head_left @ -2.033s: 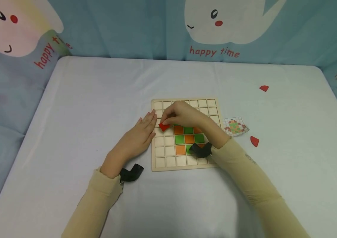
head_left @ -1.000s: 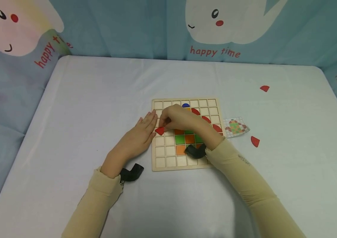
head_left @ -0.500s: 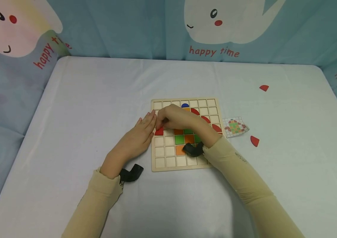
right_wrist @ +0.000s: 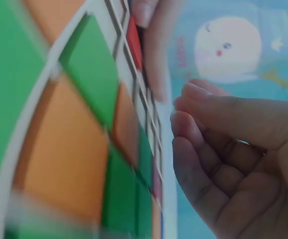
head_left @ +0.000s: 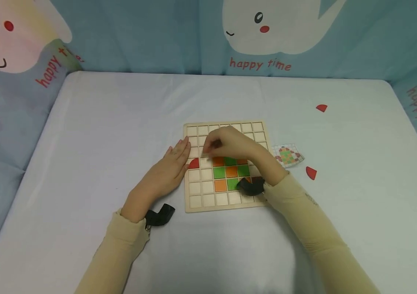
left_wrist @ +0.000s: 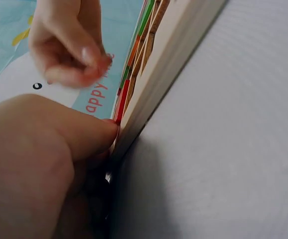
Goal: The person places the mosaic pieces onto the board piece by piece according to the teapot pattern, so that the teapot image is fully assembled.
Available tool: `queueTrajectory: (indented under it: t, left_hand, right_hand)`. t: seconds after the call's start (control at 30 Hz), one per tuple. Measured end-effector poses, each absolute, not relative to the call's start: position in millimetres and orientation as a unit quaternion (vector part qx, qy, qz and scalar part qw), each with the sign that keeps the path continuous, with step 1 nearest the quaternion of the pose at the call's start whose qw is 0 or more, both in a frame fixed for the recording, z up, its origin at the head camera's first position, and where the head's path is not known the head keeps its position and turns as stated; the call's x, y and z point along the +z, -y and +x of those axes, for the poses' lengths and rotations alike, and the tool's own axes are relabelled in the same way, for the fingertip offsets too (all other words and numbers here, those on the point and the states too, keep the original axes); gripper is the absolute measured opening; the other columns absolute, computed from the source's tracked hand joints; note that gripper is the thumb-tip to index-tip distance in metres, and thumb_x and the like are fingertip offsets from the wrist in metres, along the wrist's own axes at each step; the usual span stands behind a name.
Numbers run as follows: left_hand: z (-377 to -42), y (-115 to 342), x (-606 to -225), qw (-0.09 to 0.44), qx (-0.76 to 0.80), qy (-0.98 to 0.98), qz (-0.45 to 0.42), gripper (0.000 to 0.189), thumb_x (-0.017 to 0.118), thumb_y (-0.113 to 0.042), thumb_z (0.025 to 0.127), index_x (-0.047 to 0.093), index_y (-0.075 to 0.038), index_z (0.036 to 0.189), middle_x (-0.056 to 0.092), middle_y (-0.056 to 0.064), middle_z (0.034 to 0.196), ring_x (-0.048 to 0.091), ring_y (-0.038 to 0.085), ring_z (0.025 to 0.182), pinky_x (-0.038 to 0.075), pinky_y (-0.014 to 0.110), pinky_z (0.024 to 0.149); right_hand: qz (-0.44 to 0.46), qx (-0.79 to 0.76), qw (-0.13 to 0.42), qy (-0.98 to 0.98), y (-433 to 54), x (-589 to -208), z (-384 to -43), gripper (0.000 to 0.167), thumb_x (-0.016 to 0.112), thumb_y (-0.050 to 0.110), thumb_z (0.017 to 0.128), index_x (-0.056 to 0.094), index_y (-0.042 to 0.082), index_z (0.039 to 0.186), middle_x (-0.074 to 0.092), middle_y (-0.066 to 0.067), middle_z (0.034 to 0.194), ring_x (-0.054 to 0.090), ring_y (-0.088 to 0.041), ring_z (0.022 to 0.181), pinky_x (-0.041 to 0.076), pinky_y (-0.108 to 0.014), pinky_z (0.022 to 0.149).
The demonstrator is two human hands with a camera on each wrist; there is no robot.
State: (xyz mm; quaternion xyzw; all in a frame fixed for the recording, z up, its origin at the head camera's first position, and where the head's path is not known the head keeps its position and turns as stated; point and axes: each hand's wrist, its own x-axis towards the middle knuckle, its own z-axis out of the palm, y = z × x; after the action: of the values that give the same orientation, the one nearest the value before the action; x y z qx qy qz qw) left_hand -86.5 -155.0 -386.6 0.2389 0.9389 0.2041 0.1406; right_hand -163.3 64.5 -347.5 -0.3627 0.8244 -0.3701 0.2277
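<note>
A square wooden grid board lies on the table with green tiles and orange tiles set in its middle cells. In a cell at its left edge sits a red quarter-circle piece. My left hand rests along that edge, fingers straight, the thumb beside the red piece. Over the board is my right hand, just right of the red piece; it covers the board's upper middle. The right wrist view shows that hand's fingers loosely bent, with nothing between them and the thumb.
A small printed pattern card lies at the board's right side. Two loose red quarter-circle pieces are on the white table, one near the card and another farther back. A blue printed curtain stands behind the table.
The right hand brought the red piece to the left-edge cell, turned it there and let it go. It has since drawn back slightly to the right. My left hand stayed in place.
</note>
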Motion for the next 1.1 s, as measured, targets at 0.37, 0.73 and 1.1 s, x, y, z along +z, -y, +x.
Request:
queueTrajectory:
  t: [0.37,0.73,1.1]
  left_hand:
    - [-86,155,-387,0.134,0.211,-0.937,0.243,0.055,0.037,-0.019,0.102,0.016,0.004,0.148,0.005,0.014,0.157,0.004,0.025,0.144,0.007,0.041,0.115]
    - [-86,153,-385,0.132,0.214,-0.936,0.245,0.056,0.037,-0.018,0.102,0.016,0.004,0.148,0.005,0.015,0.157,0.004,0.026,0.144,0.007,0.042,0.115]
    - [-86,153,-385,0.131,0.215,-0.936,0.245,0.056,0.037,-0.018,0.102,0.015,0.005,0.147,0.005,0.016,0.157,0.004,0.027,0.144,0.007,0.042,0.115]
  right_hand:
    - [-0.249,-0.391,0.176,-0.868,-154,-333,-145,0.007,0.069,0.002,0.084,0.070,0.001,0.091,0.068,-0.008,0.090,0.060,-0.019,0.079,0.050,-0.028,0.071]
    - [-0.165,-0.358,0.109,-0.912,-223,-322,-116,0.009,0.071,0.007,0.084,0.071,0.005,0.093,0.068,-0.006,0.091,0.059,-0.007,0.079,0.048,-0.016,0.065]
    - [-0.088,-0.330,0.098,-0.935,-257,-323,-99,0.012,0.074,0.008,0.081,0.071,0.006,0.093,0.067,-0.004,0.087,0.059,-0.004,0.076,0.044,-0.010,0.068]
